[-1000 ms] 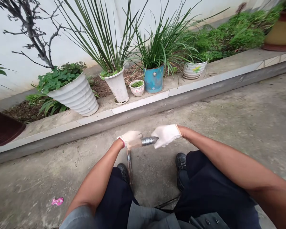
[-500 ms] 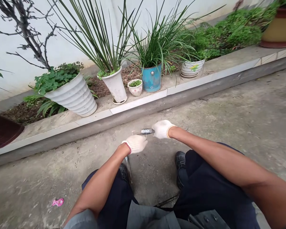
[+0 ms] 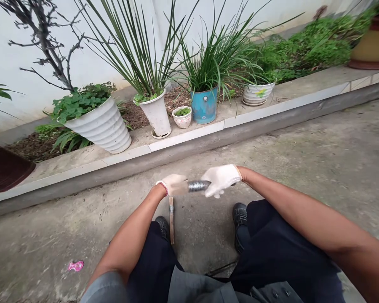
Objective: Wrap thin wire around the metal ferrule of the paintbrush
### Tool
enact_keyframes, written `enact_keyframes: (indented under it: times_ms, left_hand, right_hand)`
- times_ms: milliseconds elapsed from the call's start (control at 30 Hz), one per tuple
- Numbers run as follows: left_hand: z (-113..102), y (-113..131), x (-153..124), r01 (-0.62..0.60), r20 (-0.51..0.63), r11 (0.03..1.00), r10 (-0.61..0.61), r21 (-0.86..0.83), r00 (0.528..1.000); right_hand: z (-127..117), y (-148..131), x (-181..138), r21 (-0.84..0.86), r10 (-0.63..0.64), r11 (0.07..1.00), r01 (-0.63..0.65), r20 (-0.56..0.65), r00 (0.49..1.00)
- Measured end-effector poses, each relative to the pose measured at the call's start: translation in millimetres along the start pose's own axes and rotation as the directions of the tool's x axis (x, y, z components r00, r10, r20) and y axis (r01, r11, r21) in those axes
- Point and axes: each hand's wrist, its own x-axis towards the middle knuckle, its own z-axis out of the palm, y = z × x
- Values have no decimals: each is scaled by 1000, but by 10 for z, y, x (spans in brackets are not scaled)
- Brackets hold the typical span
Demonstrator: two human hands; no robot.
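Above the concrete floor (image 3: 205,235), the gloved right hand (image 3: 221,179) is closed on one end of a silver-wound rod (image 3: 198,186); the gloved left hand (image 3: 174,184) (too blurred to tell its grip) is at the other. From the right hand's grip the rod points leftward, its long axis running hand to hand. A wooden strip (image 3: 172,223), nearer the left hand, points back toward the body.

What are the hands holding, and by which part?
The right hand grips the wire-wound rod by its right end; the left hand, by the other end, is too blurred to tell.
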Motion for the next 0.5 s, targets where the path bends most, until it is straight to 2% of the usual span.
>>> enact_keyframes:
  times_ms: [67, 133, 233, 300, 400, 500]
  left_hand:
    - [15, -28, 22, -34, -1, 999, 34, 15, 999]
    - [45, -18, 37, -59, 7, 998, 59, 31, 998]
    - [84, 59, 40, -56, 58, 998, 54, 20, 997]
    - [85, 125, 31, -46, 91, 999, 46, -6, 995]
    - [53, 203, 14, -46, 108, 999, 49, -27, 993]
    - [17, 229, 7, -45, 110, 998, 49, -40, 993]
  right_hand:
    - [79, 73, 72, -138, 90, 988, -69, 152, 984]
    - [169, 161, 183, -344, 190, 931, -121, 175, 966]
    - [252, 278, 351, -603, 277, 766, -221, -1, 961]
    - [232, 331, 428, -655, 304, 682, -326, -151, 941]
    - [97, 356, 464, -632, 328, 634, -445, -301, 895]
    - [-67, 304, 412, -575, 288, 648, -500, -423, 859]
